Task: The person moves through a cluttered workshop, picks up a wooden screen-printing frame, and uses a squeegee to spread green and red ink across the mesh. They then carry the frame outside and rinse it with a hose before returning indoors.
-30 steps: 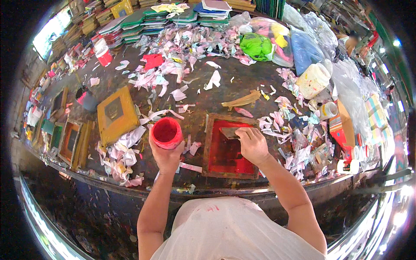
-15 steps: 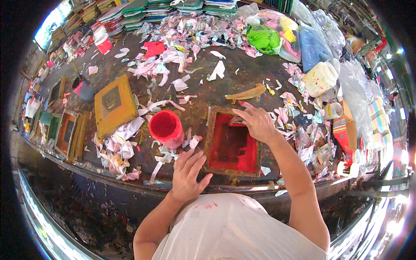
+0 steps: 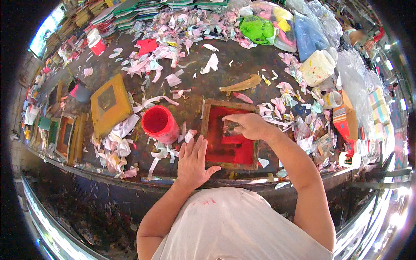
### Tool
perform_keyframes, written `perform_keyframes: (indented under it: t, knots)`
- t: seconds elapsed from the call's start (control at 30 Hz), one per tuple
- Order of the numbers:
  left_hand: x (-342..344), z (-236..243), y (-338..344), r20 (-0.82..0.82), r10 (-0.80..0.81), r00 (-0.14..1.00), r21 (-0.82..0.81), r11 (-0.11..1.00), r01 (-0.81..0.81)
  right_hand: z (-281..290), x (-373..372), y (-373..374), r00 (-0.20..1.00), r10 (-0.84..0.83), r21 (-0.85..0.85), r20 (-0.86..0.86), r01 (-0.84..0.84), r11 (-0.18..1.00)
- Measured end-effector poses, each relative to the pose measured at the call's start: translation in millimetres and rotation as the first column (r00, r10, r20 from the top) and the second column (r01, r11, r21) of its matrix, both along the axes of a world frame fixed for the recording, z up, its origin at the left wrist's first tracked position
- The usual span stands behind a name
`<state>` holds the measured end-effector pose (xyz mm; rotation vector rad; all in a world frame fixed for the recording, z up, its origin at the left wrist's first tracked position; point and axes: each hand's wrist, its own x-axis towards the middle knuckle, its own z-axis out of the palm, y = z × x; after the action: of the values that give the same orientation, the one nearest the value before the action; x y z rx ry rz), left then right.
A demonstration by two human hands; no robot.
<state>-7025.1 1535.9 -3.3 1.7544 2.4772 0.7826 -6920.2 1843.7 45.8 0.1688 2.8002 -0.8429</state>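
The step in hand looks like spreading red paint (image 3: 243, 156) inside a shallow wooden frame (image 3: 206, 117), which lies flat near the front edge of the dark surface (image 3: 236, 71). Of the two hands, the right hand (image 3: 252, 125) reaches over it, fingers bent, perhaps around a flat scraper (image 3: 229, 126) (the hand hides most of it, so I cannot tell if it is gripped). The left hand (image 3: 192, 164) is empty and spread flat by the frame's left side; contact is unclear. The next move seems to call for even pressure and a steady frame. Farther left stands an open red container (image 3: 168, 134). Pale scraps (image 3: 149, 65) litter the surface, with a yellow panel (image 3: 97, 119), a green bag (image 3: 255, 29) and, farther back, stacked boards (image 3: 147, 11). A bright window (image 3: 45, 30) shows at far left.
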Motion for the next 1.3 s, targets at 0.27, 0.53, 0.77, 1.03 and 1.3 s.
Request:
perform_keyframes:
  t: [0.27, 0.53, 0.77, 1.03, 1.3]
  knots:
    - [2, -1, -1, -0.041, 0.006, 0.999, 0.034, 0.999, -0.005, -15, 26, -39, 0.992, -0.072, -0.046, 0.105, 0.077, 0.996]
    - [3, 1, 2, -0.004, 0.011, 1.000, 0.049, 0.999, -0.011, -3, 39, -59, 0.991, -0.137, 0.012, 0.015, 0.136, 0.991]
    - [7, 4, 1, -0.017, 0.041, 0.999, 0.021, 0.999, -0.040, -8, 36, -43, 0.987, -0.081, -0.018, 0.139, 0.084, 0.996]
    - [9, 3, 0, -0.035, 0.063, 0.997, 0.037, 0.997, -0.062, 6, -34, 11, 0.943, 0.111, -0.281, 0.312, -0.020, 0.960]
    - [13, 7, -6, -0.024, 0.099, 0.995, 0.067, 0.993, -0.097, 122, -54, -15, 0.997, -0.078, -0.469, -0.009, 0.064, 0.881]
